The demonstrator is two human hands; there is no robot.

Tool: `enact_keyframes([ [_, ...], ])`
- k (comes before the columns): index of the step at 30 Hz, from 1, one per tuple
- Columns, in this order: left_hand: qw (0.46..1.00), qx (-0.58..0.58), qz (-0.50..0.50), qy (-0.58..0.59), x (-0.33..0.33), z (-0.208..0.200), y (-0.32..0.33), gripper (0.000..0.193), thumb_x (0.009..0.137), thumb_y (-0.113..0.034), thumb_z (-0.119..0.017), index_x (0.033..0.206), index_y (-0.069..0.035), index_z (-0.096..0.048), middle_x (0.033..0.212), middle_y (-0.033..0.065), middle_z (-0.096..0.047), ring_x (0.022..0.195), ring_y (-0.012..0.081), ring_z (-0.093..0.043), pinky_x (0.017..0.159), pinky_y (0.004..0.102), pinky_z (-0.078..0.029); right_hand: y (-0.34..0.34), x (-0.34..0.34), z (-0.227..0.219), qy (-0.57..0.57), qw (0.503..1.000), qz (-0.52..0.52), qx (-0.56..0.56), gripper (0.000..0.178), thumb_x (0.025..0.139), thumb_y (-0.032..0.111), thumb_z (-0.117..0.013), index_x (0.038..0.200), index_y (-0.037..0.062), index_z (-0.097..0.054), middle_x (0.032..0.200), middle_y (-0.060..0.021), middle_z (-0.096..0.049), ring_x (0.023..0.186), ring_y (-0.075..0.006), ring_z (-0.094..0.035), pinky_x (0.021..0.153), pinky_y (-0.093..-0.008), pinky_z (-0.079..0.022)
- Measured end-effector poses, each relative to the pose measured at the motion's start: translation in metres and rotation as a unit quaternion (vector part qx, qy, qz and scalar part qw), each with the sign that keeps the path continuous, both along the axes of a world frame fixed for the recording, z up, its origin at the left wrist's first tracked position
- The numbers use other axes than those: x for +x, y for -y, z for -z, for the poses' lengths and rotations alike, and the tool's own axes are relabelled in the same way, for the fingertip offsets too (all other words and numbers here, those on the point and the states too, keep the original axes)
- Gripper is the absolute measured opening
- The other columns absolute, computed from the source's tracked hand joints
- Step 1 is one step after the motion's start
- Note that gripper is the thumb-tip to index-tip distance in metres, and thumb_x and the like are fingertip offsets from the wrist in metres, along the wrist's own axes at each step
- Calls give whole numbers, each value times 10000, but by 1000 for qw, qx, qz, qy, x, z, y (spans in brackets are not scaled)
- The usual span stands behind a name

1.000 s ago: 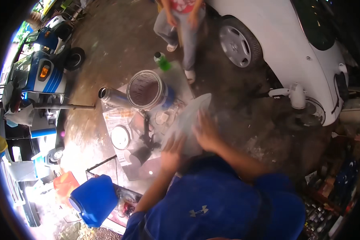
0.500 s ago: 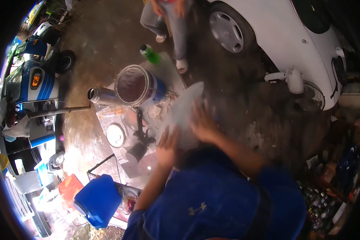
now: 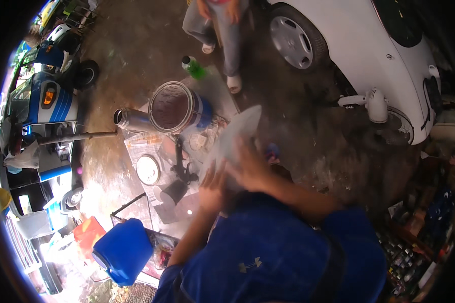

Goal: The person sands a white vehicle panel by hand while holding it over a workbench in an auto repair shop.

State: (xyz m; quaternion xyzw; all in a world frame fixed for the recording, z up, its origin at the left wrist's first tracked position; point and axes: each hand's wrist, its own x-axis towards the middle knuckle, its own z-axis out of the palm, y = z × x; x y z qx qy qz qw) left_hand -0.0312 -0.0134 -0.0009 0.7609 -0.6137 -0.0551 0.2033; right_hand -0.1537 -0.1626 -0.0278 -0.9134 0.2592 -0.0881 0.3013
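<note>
- Far left, a blue-and-white vehicle (image 3: 53, 98) shows its orange lamp!
- Lower down, a blue container (image 3: 124, 250) leans at a tilt beside something orange-red.
- Up on the bench (image 3: 221, 91), here's a silvery cylinder (image 3: 132, 120) lying just beside the bucket, dark mouth facing left.
- Below it, a round pale lid (image 3: 147, 169) sits flat on printed paper.
- Next, the big bucket (image 3: 173, 107), blue outside, its open mouth stained within.
- Under the bucket, a dark spray-gun-like tool (image 3: 179, 166) with a grey cup.
- Beyond, a bottle of green liquid (image 3: 194, 68), dark-capped.
- Now the left hand (image 3: 212, 188): fingers stretched out, slightly spread, laid on the near left part of the panel.
- And there's the pale, pointed panel (image 3: 233, 135), right in front of the blue-shirted torso, by the bench's right side; whether it touches the bench, I can't tell.
- Right hand (image 3: 250, 165), blurred, fingers extended over the panel's surface, close to the left; anything beneath the palm is hidden.
- Far right, a white fan (image 3: 376, 106) stands before a white car (image 3: 361, 43).
</note>
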Motion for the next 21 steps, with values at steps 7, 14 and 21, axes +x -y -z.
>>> enact_keyframes([
  [7, 1000, -6, 7, -5, -11, -14, 4, 786, 749, -429, -865, 1410, -67, -642, 1465, 134, -647, 1315, 448, -626, 1030, 483, -570, 77, 12, 49, -89, 994, 53, 36, 862, 1045, 564, -501, 1561, -111, -356, 1652, -325, -310, 1588, -448, -215, 1257, -612, -199],
  [14, 1000, -10, 4, -15, -7, -17, 3, 784, 740, -432, -871, 1391, -56, -651, 1451, 147, -656, 1315, 446, -626, 1035, 480, -566, 53, 5, 44, -79, 993, 88, 8, 769, 1038, 525, -517, 1585, 2, -381, 1672, -255, -317, 1556, -478, -263, 1270, -592, -186],
  [21, 1000, -17, -5, 6, 1, -11, -9, 781, 721, -391, -892, 1383, -51, -655, 1438, 159, -662, 1286, 452, -644, 1020, 483, -578, 1, -7, -6, -65, 997, -39, 11, 905, 1039, 576, -501, 1613, -80, -254, 1690, -293, -247, 1595, -421, -208, 1284, -589, -141],
])
